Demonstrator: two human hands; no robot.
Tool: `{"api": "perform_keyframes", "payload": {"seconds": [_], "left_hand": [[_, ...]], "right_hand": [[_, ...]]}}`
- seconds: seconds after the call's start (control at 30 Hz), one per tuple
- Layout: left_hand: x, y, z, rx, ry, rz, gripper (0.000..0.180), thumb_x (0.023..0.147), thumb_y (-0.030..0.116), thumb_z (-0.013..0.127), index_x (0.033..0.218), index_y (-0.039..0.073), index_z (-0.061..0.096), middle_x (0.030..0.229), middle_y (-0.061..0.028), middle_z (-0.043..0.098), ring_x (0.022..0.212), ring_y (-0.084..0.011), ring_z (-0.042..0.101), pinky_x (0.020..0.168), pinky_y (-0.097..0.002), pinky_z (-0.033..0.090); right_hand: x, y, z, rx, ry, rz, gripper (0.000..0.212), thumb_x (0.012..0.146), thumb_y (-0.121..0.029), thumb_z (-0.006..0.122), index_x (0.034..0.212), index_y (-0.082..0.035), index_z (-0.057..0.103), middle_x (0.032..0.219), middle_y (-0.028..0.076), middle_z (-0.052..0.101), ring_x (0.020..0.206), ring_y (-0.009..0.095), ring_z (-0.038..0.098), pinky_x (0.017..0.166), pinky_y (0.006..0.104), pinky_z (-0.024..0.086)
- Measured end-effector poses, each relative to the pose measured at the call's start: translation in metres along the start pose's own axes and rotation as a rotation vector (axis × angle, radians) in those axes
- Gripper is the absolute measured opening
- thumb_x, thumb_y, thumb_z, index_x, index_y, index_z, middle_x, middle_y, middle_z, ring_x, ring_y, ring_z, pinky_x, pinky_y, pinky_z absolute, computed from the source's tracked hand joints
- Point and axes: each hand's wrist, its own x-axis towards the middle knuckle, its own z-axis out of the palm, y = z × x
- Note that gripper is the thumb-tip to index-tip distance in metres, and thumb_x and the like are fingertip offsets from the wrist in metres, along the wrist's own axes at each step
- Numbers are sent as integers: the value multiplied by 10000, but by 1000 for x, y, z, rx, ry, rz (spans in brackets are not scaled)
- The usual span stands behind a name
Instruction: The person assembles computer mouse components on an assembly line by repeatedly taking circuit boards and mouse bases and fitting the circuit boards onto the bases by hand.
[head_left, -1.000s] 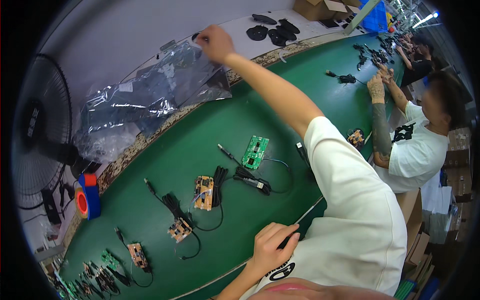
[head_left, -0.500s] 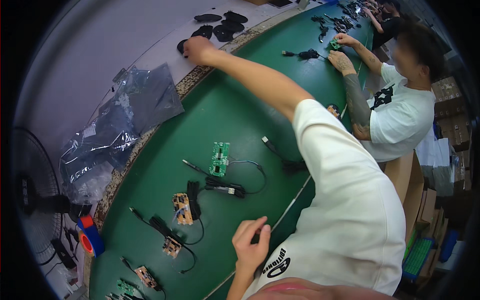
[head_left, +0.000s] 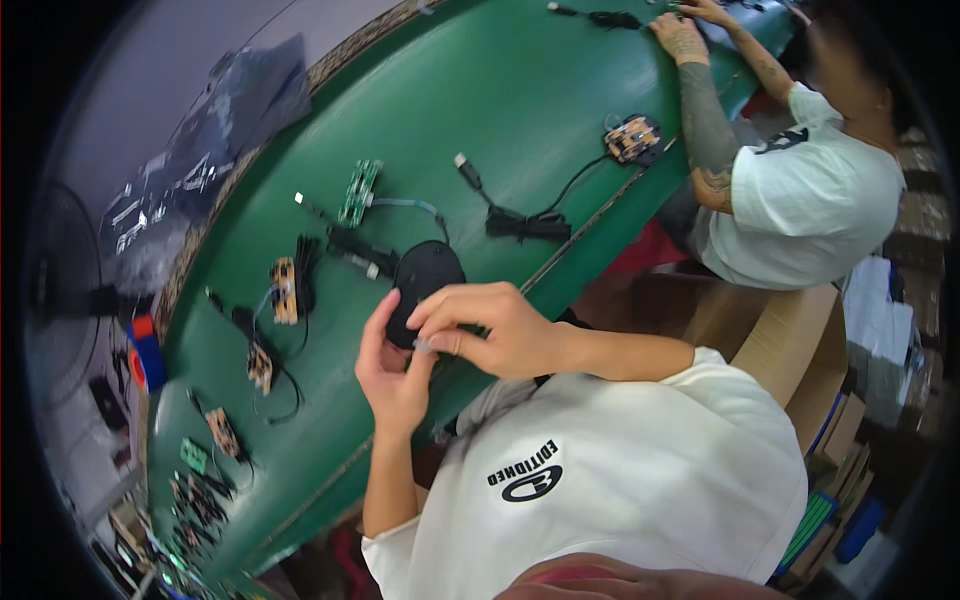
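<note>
Hands met low over the near edge of the green belt, just in front of the person's white shirt. The left hand was turned palm up, its fingers loosely curled and spread a little, the thumb standing up beside the black mouse shell. The right hand reached across from the right, its fingers bent together, thumb and forefinger pinched on a tiny pale part held right above the left palm. What that part was could not be made out. The black mouse shell lay on the belt directly behind both hands, touching or nearly touching the left fingertips; whether either hand actually gripped it could not be told.

Just beyond the shell lay a dark cable bundle and a green circuit board with a thin light lead. To the left sat a tan circuit board with its own black cord, and more small boards trailed off along the belt toward the lower left. A second coiled black cable with a plug end rested to the right of the shell.

Farther off, a small orange-and-black assembly sat near the belt's edge, close to a co-worker's forearm. Clear plastic bags lay heaped on the grey ledge beyond the belt, and a black fan stood at the far left.
</note>
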Motion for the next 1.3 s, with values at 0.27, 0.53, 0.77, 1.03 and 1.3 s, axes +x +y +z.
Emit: {"api": "perform_keyframes", "payload": {"seconds": [0.27, 0.53, 0.77, 1.03, 1.3], "left_hand": [[7, 26, -20, 1162, -115, 347, 503, 781, 101, 724, 1275, 41, 657, 1323, -124, 588, 1163, -292, 543, 1019, -404, 388], [27, 1, -33, 1096, -135, 526, 580, 711, 256, 881, 1206, 29, 684, 1152, -86, 633, 1010, -276, 570, 873, -392, 440], [27, -6, -31, 1007, -77, 492, 514, 695, 218, 885, 1137, 36, 696, 1134, -92, 630, 1044, -305, 568, 912, -416, 450], [30, -9, -34, 986, -64, 523, 520, 695, 214, 879, 1157, 58, 697, 1133, -70, 622, 1047, -279, 571, 878, -402, 437], [28, -9, -33, 982, -54, 533, 515, 737, 237, 862, 1189, 54, 694, 1146, -87, 629, 1063, -298, 571, 919, -415, 435]], "right_hand": [[-19, 36, -41, -423, 110, -265, 102, 845, -88, 773, 905, -43, 704, 952, 70, 667, 878, 267, 635, 768, 376, 499], [25, 46, -11, -756, -133, -464, 98, 816, -136, 763, 891, -94, 715, 913, 17, 595, 910, 217, 590, 791, 358, 431], [47, 49, -2, -926, -262, -481, 82, 825, -154, 736, 887, -119, 697, 886, -10, 592, 861, 198, 567, 763, 355, 408], [57, 32, -8, -1097, -391, -394, 80, 813, -168, 735, 867, -118, 704, 870, -5, 602, 875, 206, 577, 770, 362, 418], [56, 27, -14, -1076, -407, -239, 77, 826, -171, 725, 889, -126, 721, 865, 13, 645, 920, 231, 616, 803, 388, 443]]}}
